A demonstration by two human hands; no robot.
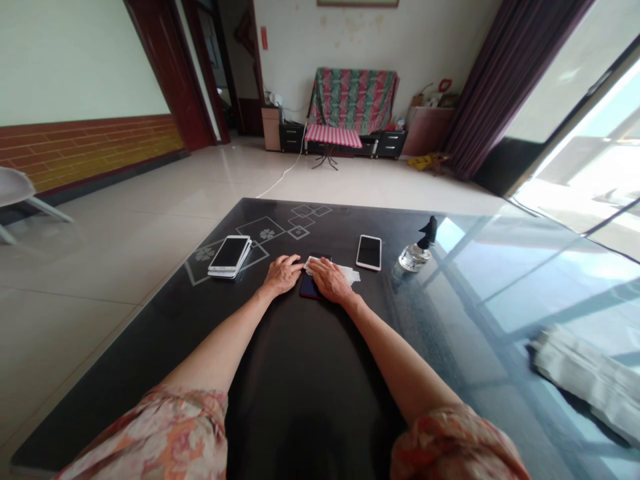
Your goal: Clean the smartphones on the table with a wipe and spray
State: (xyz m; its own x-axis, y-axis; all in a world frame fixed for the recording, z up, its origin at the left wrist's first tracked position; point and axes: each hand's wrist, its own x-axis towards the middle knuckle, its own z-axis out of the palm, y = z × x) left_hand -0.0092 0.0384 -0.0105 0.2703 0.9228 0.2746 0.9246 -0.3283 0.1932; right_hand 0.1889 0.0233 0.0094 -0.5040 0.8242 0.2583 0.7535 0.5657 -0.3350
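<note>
A dark phone (308, 287) lies flat on the black glass table (300, 373) in front of me. My right hand (330, 280) presses a white wipe (350, 272) down onto the phone, fingers together and flat. My left hand (283, 273) rests beside the phone's left edge, fingers curled against it. Most of the phone is hidden under my hands.
A stack of white phones (230, 256) lies to the left. Another white-edged phone (369, 252) lies to the right, with a clear spray bottle (417, 252) beyond it. A folded grey-white cloth (585, 373) sits at the table's right edge.
</note>
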